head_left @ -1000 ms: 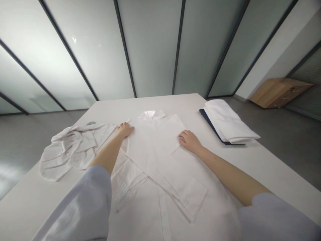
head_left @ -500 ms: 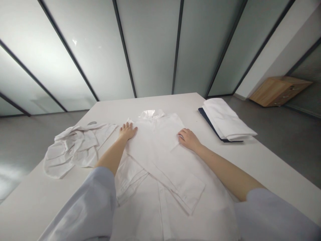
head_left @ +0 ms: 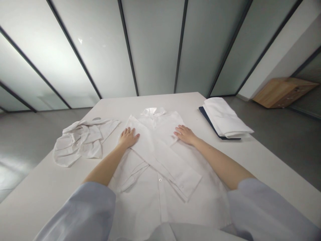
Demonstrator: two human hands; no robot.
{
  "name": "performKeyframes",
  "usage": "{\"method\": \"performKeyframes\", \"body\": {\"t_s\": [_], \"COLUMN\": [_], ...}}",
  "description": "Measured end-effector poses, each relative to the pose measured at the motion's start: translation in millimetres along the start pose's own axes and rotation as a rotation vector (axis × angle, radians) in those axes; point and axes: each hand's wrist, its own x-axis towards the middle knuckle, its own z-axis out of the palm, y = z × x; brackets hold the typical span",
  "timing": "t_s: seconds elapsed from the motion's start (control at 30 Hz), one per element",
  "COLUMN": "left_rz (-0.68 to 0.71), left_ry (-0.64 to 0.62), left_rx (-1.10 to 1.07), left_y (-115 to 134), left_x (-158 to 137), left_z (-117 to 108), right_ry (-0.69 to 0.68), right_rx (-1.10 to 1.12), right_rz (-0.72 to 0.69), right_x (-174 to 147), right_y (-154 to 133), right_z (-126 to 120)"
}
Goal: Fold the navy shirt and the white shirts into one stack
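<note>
A white button-up shirt lies front side up on the table, its collar toward the far edge and its sleeves folded across the chest. My left hand rests on the shirt's left side near the shoulder, fingers spread flat. On the opposite side, my right hand lies on the fabric with its fingers stretched out and pressing lightly. Neither hand grips anything. The near hem of the shirt is partly hidden by my own clothing.
A crumpled white garment lies on the left of the white table. At right, a folded white cloth sits on a dark flat board. Beyond are frosted glass panels and a wooden cabinet on the floor.
My right hand has uncurled from the shirt's right edge and moved slightly inward, now flat. My left hand has shifted slightly down along the shirt. The view has moved a little.
</note>
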Motion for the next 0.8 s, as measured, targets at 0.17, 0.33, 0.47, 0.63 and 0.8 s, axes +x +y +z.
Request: {"method": "performKeyframes", "body": {"t_s": [0.17,0.33,0.47,0.63,0.8], "left_rz": [-0.006,0.009,0.017,0.023,0.024], "left_ry": [0.040,0.114,0.153,0.142,0.134], "left_rx": [-0.028,-0.087,-0.114,-0.120,-0.118], "left_y": [-3.5,-6.9,-10.4,-10.9,-10.7], "left_x": [-3.5,-4.4,-4.9,-5.3,-5.1], "left_z": [-0.5,3.3,5.6,5.5,4.9], "right_ry": [0.015,0.149,0.172,0.171,0.156], "right_rx": [0.019,-0.010,0.009,0.024,0.028], "right_rz": [-0.001,-0.019,-0.044,-0.038,-0.047], "right_x": [2.7,-11.9,-14.7,-12.8,-13.7], "right_y": [-1.6,-2.6,-1.5,0.6,1.4], "right_z": [-1.1,3.8,3.6,4.8,6.8]}}
